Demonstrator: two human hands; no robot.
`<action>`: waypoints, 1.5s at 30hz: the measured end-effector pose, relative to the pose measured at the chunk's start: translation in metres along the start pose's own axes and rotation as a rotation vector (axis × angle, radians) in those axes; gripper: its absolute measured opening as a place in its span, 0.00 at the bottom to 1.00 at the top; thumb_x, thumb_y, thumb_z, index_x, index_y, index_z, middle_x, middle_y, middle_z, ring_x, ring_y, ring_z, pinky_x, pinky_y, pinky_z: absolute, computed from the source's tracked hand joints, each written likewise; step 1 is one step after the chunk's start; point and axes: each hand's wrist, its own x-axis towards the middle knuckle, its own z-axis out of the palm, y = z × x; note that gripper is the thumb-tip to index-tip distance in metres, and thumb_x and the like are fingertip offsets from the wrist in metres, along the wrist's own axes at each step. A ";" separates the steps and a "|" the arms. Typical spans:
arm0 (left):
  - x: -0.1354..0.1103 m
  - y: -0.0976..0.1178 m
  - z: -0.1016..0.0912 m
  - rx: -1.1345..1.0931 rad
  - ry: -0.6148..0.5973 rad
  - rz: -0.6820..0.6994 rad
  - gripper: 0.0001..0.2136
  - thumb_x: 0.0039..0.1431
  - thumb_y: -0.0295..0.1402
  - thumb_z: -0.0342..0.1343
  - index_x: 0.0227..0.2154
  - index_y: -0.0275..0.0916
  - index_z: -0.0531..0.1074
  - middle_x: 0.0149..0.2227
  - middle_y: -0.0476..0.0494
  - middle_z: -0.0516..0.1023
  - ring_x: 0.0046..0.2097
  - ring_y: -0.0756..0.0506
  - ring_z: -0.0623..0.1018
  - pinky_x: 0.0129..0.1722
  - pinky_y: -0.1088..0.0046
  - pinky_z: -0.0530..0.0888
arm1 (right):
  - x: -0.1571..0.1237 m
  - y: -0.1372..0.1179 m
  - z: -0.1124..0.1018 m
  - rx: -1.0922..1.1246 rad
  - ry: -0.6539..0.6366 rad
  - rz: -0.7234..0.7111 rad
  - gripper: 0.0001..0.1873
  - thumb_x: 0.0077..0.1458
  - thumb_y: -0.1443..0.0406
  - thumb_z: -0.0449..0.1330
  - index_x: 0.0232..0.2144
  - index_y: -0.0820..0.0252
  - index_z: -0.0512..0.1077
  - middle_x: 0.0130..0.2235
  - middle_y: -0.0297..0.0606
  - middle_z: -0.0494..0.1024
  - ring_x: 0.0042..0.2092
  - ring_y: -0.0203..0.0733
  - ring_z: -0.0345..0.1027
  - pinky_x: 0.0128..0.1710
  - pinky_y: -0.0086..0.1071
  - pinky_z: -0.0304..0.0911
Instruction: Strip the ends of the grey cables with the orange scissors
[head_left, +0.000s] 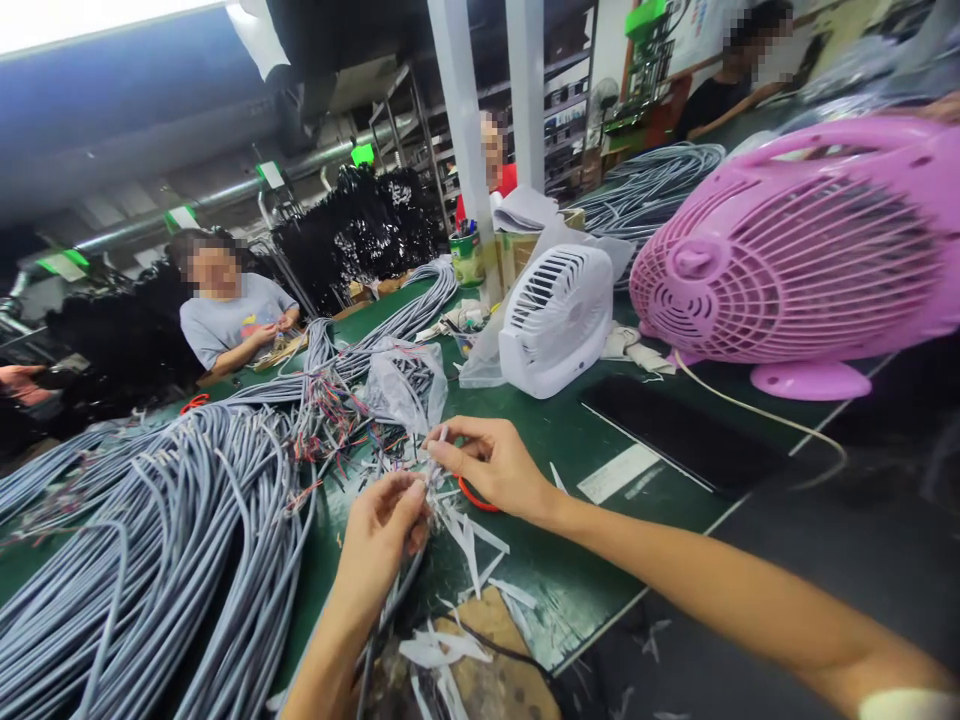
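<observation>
My left hand is closed in a pinch around a grey cable, whose length runs down below the fingers. Just above and to the right, my right hand pinches the cable's pale end between thumb and fingers. Exact detail at the fingertips is small and blurred. Beneath the right hand shows the red-orange handle of a tool, mostly hidden. Thin white strips lie scattered beside and below the hands. Behind them rests a clear plastic bag with cut grey cable pieces.
Large coils of grey cable cover the left of the green table, with stripped coloured wires at their ends. A white fan, a pink fan and a dark flat panel stand or lie right. Several people sit beyond.
</observation>
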 end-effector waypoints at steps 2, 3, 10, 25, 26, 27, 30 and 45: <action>0.000 0.000 -0.001 0.091 0.029 0.043 0.15 0.41 0.43 0.62 0.21 0.34 0.71 0.15 0.54 0.64 0.17 0.56 0.62 0.16 0.81 0.59 | -0.001 0.001 0.001 -0.025 -0.012 0.004 0.15 0.44 0.59 0.62 0.32 0.65 0.70 0.25 0.31 0.70 0.16 0.21 0.42 0.13 0.21 0.36; -0.001 0.000 -0.001 0.134 0.063 0.077 0.15 0.41 0.43 0.62 0.20 0.34 0.72 0.15 0.53 0.65 0.18 0.55 0.63 0.17 0.80 0.60 | -0.002 0.002 0.002 -0.036 -0.030 0.012 0.17 0.42 0.60 0.64 0.34 0.65 0.70 0.27 0.33 0.72 0.15 0.21 0.42 0.13 0.21 0.36; -0.004 0.000 0.000 0.272 0.257 0.244 0.12 0.42 0.40 0.62 0.23 0.35 0.75 0.19 0.50 0.70 0.22 0.52 0.66 0.21 0.79 0.62 | -0.004 0.000 0.002 0.001 -0.054 0.032 0.14 0.45 0.64 0.62 0.36 0.66 0.72 0.30 0.37 0.77 0.16 0.22 0.52 0.14 0.20 0.47; -0.011 0.014 -0.016 0.734 -0.049 0.417 0.05 0.50 0.31 0.56 0.25 0.39 0.77 0.21 0.49 0.68 0.23 0.51 0.66 0.24 0.77 0.60 | 0.011 -0.010 -0.022 0.101 -0.549 0.011 0.05 0.46 0.68 0.60 0.25 0.65 0.75 0.26 0.36 0.78 0.28 0.34 0.71 0.29 0.26 0.66; -0.011 0.013 -0.015 0.822 -0.018 0.448 0.05 0.50 0.30 0.55 0.26 0.40 0.77 0.21 0.49 0.68 0.23 0.50 0.67 0.24 0.77 0.61 | 0.011 -0.012 -0.025 -0.032 -0.575 -0.064 0.06 0.47 0.70 0.57 0.25 0.65 0.75 0.26 0.36 0.78 0.28 0.34 0.71 0.29 0.26 0.65; -0.011 0.011 -0.014 0.890 0.025 0.470 0.06 0.51 0.29 0.55 0.26 0.40 0.77 0.21 0.49 0.68 0.24 0.50 0.68 0.24 0.76 0.61 | 0.010 -0.012 -0.026 -0.174 -0.575 -0.161 0.09 0.47 0.73 0.55 0.26 0.64 0.76 0.26 0.36 0.79 0.28 0.34 0.71 0.28 0.25 0.65; -0.008 0.002 -0.011 0.981 0.190 0.504 0.07 0.53 0.29 0.52 0.28 0.38 0.76 0.23 0.47 0.70 0.26 0.48 0.71 0.27 0.74 0.64 | 0.004 -0.011 -0.024 -0.518 -0.486 -0.503 0.17 0.45 0.77 0.49 0.28 0.61 0.76 0.29 0.35 0.80 0.29 0.34 0.73 0.28 0.24 0.62; -0.005 -0.004 -0.012 0.648 0.393 0.530 0.07 0.52 0.33 0.56 0.31 0.38 0.78 0.22 0.49 0.71 0.24 0.50 0.69 0.23 0.76 0.65 | -0.009 -0.007 -0.003 -1.032 0.095 -0.554 0.20 0.62 0.58 0.45 0.29 0.62 0.71 0.22 0.35 0.73 0.24 0.35 0.65 0.26 0.29 0.50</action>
